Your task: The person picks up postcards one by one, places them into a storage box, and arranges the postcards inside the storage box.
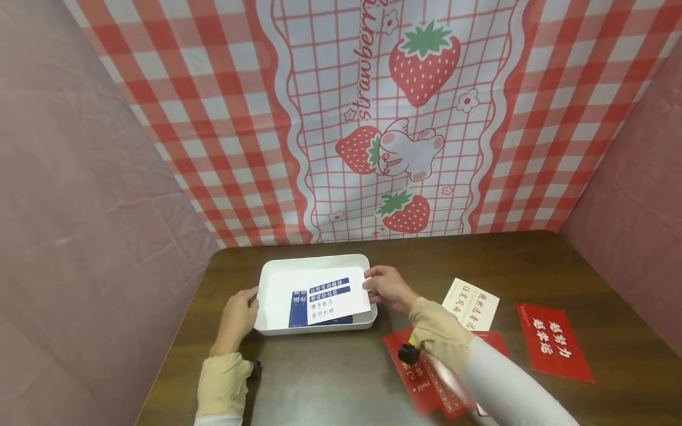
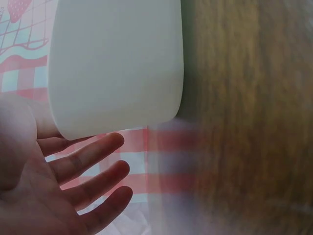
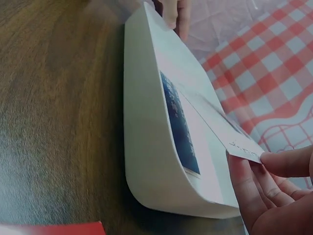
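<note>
— What are the fingers of the right hand [image 1: 388,288] doing?

— They pinch the right corner of a white card [image 1: 333,294] with dark blue bands of print. In the right wrist view the thumb lies on top of that corner and the fingers [image 3: 247,188] are curled beneath it, so the grip is narrow and closed on the card's edge.

— And the left hand [image 1: 237,316]?

— It rests against the left end of the white tray [image 1: 315,325]. In the left wrist view the fingers [image 2: 85,159] are stretched out and loosely spread beside the tray's outer wall, gripping nothing. I cannot tell from that view whether all of them touch the wall.

— Where is the card?

— Over the tray, which sits on the brown desk [image 1: 330,378] near its left front part. The card's right corner sticks out past the tray's right rim, where it is held. Another card with a dark blue face lies underneath, in the tray.

— Which way does it run?

— Its long axis goes left to right, roughly along the tray's length, turned slightly. The held end is raised, so the card slopes down into the tray.

— Anything else nearby?

— A cream card [image 1: 471,304] and several red cards [image 1: 554,342] lie on the desk to the right, apart from the tray.
</note>
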A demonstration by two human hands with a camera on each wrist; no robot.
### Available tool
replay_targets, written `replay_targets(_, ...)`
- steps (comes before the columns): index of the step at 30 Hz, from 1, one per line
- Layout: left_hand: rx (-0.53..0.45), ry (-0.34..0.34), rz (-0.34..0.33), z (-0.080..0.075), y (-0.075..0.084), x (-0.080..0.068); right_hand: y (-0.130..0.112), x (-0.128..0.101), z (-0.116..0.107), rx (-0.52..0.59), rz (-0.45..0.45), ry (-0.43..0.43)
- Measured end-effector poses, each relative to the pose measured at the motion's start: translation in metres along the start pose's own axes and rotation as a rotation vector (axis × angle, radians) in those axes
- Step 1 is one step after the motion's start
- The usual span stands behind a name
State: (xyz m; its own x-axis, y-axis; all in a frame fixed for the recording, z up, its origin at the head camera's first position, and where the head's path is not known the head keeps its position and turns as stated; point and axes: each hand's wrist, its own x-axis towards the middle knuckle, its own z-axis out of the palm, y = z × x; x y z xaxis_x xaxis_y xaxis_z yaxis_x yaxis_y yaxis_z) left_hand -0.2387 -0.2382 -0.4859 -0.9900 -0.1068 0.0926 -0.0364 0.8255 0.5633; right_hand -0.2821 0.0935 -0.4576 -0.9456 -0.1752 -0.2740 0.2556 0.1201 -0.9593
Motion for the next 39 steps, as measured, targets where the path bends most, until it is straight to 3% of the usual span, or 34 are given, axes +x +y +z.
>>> replay_targets(11,-0.009,0.003,0.011,0.001,0.002,0.0,0.005,-0.001,0.013,-0.043,0.014,-0.014)
replay_targets(22,-0.008,-0.004,0.001,0.0,0.002,-0.002,0.003,-0.004,0.013,-0.193,-0.009,-0.054)
replay_targets(29,-0.008,-0.009,-0.003,-0.002,0.002,-0.002,0.0,-0.004,-0.001,-0.192,-0.044,-0.081)
replay_targets(39,-0.002,-0.025,-0.008,-0.001,0.003,-0.002,-0.005,-0.007,-0.036,-0.213,-0.112,-0.046)
